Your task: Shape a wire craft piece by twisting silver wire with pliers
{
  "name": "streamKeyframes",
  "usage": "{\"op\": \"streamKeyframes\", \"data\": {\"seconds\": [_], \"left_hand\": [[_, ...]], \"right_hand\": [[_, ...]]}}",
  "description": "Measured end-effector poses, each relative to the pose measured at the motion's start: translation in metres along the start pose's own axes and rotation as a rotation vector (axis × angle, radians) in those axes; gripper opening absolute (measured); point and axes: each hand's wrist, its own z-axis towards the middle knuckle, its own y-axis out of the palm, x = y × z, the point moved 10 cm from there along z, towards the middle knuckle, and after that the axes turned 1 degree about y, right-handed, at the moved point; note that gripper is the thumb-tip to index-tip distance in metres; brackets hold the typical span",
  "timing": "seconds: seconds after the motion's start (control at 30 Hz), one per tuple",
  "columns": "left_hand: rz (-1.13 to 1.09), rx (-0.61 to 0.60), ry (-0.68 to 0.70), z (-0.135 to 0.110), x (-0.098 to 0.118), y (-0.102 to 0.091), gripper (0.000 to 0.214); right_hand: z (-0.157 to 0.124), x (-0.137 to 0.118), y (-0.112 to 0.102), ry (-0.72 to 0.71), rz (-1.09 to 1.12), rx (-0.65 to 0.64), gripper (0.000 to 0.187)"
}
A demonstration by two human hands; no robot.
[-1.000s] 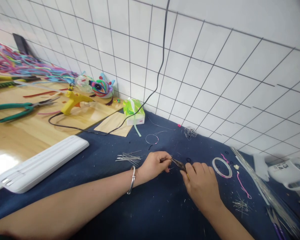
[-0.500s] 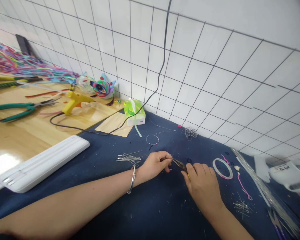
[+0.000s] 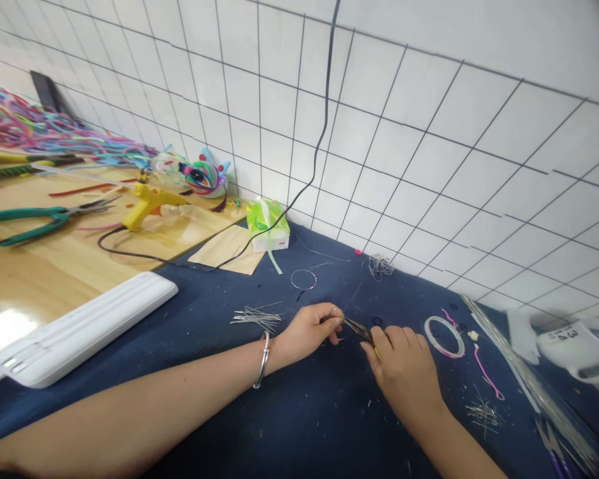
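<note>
My right hand (image 3: 404,366) is wrapped round a pair of pliers (image 3: 358,327), a bit of yellow handle showing at the palm. The jaws point left and meet the fingertips of my left hand (image 3: 312,329), which is closed in a pinch. A thin wire (image 3: 355,293) slants up from just beside those fingertips; the part between the fingers is hidden. Left of my left hand lies a pile of short wire pieces (image 3: 257,317). Beyond it rests a thin wire ring (image 3: 304,279). A white roll (image 3: 444,336) lies to the right of my right hand.
A yellow glue gun (image 3: 147,206) and green-handled pliers (image 3: 54,219) lie on the wooden board at left. A white lamp-like bar (image 3: 90,326) sits in front. Tissue pack (image 3: 268,226), tangled wire (image 3: 381,265), cut wires (image 3: 484,414) and long wire bundle (image 3: 534,379) lie around the blue cloth.
A thin slanting wire now shows above the pliers' jaws, where it was not clear before. Both hands stay in nearly the same place, and the pliers still meet the left fingertips.
</note>
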Motion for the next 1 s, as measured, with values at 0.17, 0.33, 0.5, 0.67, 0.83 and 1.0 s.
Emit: {"op": "streamKeyframes", "data": {"seconds": [0.17, 0.33, 0.5, 0.67, 0.83, 1.0], "left_hand": [[0.047, -0.004, 0.011, -0.0001, -0.0006, 0.0017, 0.015], [0.073, 0.003, 0.006, -0.0009, -0.0008, 0.0004, 0.016], [0.044, 0.001, -0.011, -0.0015, -0.0002, 0.0004, 0.015], [-0.018, -0.010, -0.002, -0.0008, -0.0003, 0.0013, 0.015], [-0.062, -0.045, 0.002, 0.0005, -0.0018, 0.0027, 0.016], [-0.064, -0.082, 0.010, 0.0017, -0.0019, 0.0045, 0.015]], "right_hand": [[-0.0005, -0.0014, 0.0005, -0.006, -0.026, 0.004, 0.025], [-0.0011, -0.0034, -0.0009, -0.025, -0.023, 0.031, 0.024], [-0.0017, -0.0058, -0.0022, -0.039, -0.019, 0.037, 0.025], [-0.0014, -0.0051, -0.0043, -0.035, -0.019, 0.044, 0.027], [0.0005, -0.0030, -0.0050, -0.045, -0.014, 0.035, 0.028], [0.0005, -0.0029, -0.0048, -0.057, -0.040, 0.024, 0.030]]}}
